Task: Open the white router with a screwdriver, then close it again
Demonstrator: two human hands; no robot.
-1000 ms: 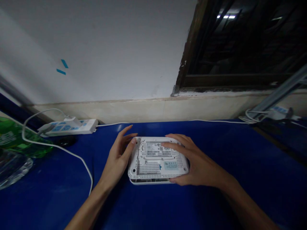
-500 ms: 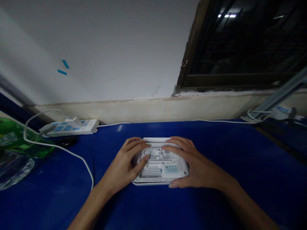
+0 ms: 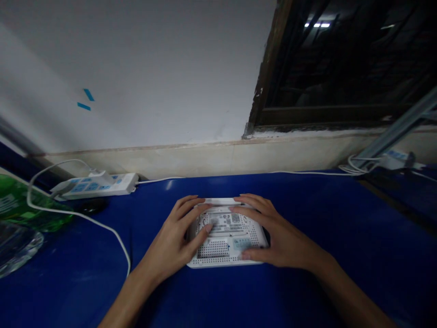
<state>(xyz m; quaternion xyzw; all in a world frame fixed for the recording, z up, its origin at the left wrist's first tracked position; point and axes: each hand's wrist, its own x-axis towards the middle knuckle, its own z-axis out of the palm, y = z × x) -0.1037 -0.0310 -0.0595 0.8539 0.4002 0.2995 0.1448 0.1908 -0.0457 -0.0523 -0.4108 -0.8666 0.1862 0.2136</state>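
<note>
A white router [image 3: 213, 248] lies on the blue table with its vented underside up, showing a printed label, a pale blue sticker and rows of small holes. My left hand [image 3: 175, 233] grips its left side, fingers over the far edge and thumb on the underside. Across from it, my right hand [image 3: 278, 230] clasps the right side, with fingers at the far edge and the thumb on the near part of the underside. Both hands partly cover the router's sides.
On the left stand a white power strip [image 3: 128, 183] with a plug and a white cable [image 3: 99, 221], a dark mouse-like object [image 3: 92, 206] and a green-labelled plastic bottle [image 3: 41, 216]. Behind the blue table [image 3: 218, 300] is a wall; a metal post [image 3: 399, 130] rises at right.
My right thumb has moved from the router's near edge up onto its underside. The router now lies flatter, its near side wall less visible. My view has shifted slightly.
</note>
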